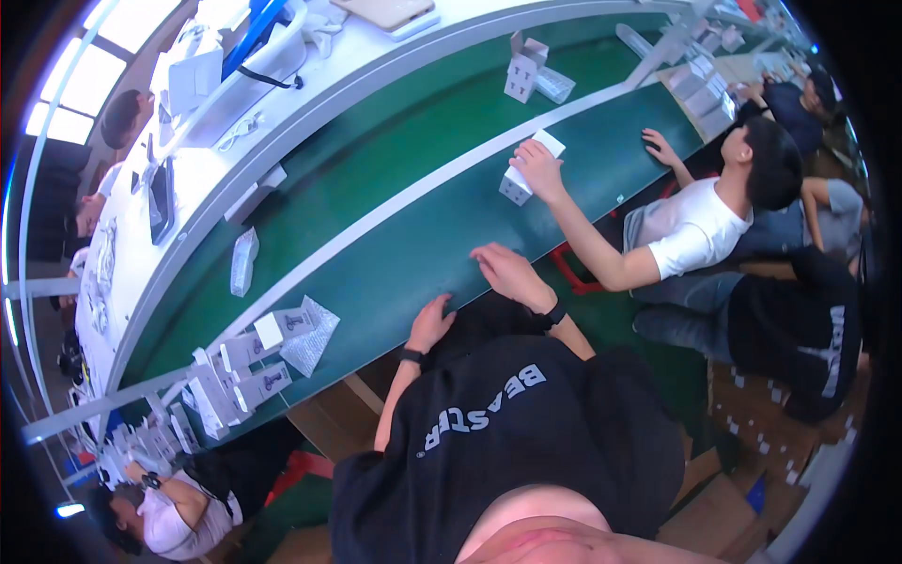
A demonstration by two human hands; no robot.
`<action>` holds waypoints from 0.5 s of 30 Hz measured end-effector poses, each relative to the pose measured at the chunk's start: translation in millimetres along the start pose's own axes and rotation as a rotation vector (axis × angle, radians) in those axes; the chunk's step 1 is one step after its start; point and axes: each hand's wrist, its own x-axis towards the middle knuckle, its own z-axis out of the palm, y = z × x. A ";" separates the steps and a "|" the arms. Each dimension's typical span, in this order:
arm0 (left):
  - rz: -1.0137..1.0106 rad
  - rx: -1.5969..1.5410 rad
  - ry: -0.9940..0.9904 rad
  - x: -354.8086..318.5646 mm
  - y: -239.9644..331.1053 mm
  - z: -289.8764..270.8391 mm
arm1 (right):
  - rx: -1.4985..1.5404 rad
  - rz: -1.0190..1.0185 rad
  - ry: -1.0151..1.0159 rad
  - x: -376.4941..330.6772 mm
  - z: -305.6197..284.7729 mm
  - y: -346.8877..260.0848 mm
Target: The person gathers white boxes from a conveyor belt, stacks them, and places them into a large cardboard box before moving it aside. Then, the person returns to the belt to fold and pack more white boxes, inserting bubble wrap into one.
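My left hand rests at the near edge of the green work surface, its fingers out and holding nothing. Farther right, my right hand lies over the same surface, palm down, with its fingers apart and nothing in them. Beyond it, a co-worker in a white shirt has a hand on white printed boxes. To the left of my left hand are a bubble-wrap pouch and a white box beside it.
Several white boxes crowd the left end. On the far green strip lie a clear-wrapped piece and an open white box. A white table curves along the back. Other people sit at both sides; cardboard boxes stand behind me.
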 end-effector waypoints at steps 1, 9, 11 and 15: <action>-0.017 -0.015 0.010 11.1 20.6 0.5 | 0.032 -0.043 0.029 10.2 -13.2 -5.4; 0.145 -0.022 0.237 91.0 86.8 3.5 | 0.368 -0.069 -0.254 65.1 -67.4 -18.9; 0.110 -0.032 0.352 77.3 63.2 -20.1 | 0.175 -0.131 -0.307 59.1 -42.2 15.2; -0.312 -0.295 0.827 -15.8 -6.8 -73.9 | -0.313 -0.231 -0.616 33.1 -0.6 63.7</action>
